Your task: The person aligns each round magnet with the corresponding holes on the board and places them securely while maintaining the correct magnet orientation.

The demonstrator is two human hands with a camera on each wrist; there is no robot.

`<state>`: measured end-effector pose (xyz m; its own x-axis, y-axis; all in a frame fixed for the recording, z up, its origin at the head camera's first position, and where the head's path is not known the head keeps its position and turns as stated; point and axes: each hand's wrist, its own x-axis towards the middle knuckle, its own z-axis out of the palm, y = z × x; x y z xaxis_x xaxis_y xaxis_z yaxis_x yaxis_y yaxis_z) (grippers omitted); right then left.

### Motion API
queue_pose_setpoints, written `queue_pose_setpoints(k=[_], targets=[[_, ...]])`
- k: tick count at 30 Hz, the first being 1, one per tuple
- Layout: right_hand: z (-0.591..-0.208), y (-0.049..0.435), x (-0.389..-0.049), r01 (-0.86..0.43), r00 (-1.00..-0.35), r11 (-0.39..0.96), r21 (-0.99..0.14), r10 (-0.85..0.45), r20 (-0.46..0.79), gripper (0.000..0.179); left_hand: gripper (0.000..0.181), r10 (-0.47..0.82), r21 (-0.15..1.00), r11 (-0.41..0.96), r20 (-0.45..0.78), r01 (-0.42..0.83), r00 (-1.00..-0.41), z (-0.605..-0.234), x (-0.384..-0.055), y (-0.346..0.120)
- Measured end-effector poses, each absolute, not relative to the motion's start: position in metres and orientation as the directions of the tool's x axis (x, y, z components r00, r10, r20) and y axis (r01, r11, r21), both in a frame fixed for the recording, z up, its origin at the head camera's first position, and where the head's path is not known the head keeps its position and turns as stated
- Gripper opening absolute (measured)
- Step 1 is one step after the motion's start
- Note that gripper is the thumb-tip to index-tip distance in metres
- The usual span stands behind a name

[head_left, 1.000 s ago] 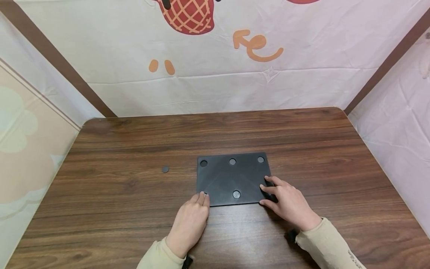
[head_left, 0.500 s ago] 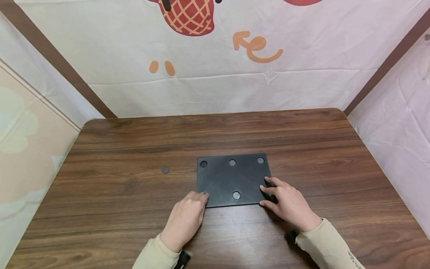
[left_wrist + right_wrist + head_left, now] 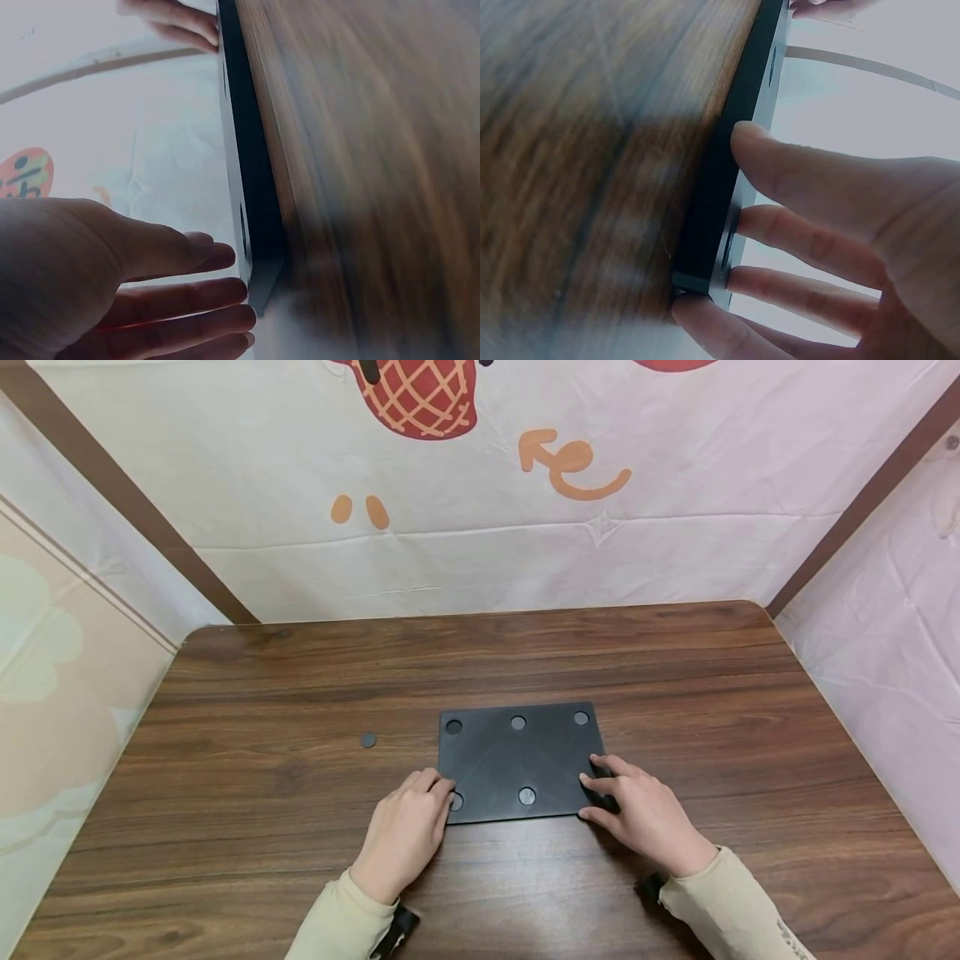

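Note:
A flat black rectangular plate [image 3: 517, 760] with round recesses lies on the table. Its far left recess [image 3: 453, 727] looks dark and empty, while grey discs fill the far middle, far right and near middle ones. Another disc [image 3: 457, 802] sits in the near left recess. My left hand [image 3: 405, 831] is beside that corner, fingers loosely extended, fingertips at the plate's left edge. My right hand [image 3: 648, 814] holds the near right corner, thumb [image 3: 754, 146] against the front edge and fingers over the top and side. That hand hides the near right recess in the head view.
A loose grey disc [image 3: 368, 740] lies on the wooden table [image 3: 247, 793] to the left of the plate. White printed cloth [image 3: 480, 560] hangs behind the table's far edge. Dark wrist straps sit under both cuffs.
My left hand has drawn back leftward off the plate's near left corner, uncovering the disc in that recess. My right hand and the plate have stayed in place.

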<state>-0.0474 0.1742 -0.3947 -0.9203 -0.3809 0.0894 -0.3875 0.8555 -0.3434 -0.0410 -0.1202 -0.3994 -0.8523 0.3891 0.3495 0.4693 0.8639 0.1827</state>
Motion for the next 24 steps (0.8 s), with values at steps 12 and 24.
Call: queue_pose_setpoints(k=[12, 24], targets=[[-0.395, 0.175, -0.048, -0.384, -0.922, 0.856, -0.345, -0.377, 0.091, 0.043, 0.008, 0.294, 0.213, 0.904, 0.321, 0.371, -0.9, -0.401, -0.051, -0.136], [-0.394, 0.174, -0.048, -0.386, -0.92, 0.856, -0.344, -0.383, 0.081, 0.043, 0.027, 0.256, 0.214, 0.923, 0.281, 0.321, -0.925, -0.402, -0.059, -0.147]])
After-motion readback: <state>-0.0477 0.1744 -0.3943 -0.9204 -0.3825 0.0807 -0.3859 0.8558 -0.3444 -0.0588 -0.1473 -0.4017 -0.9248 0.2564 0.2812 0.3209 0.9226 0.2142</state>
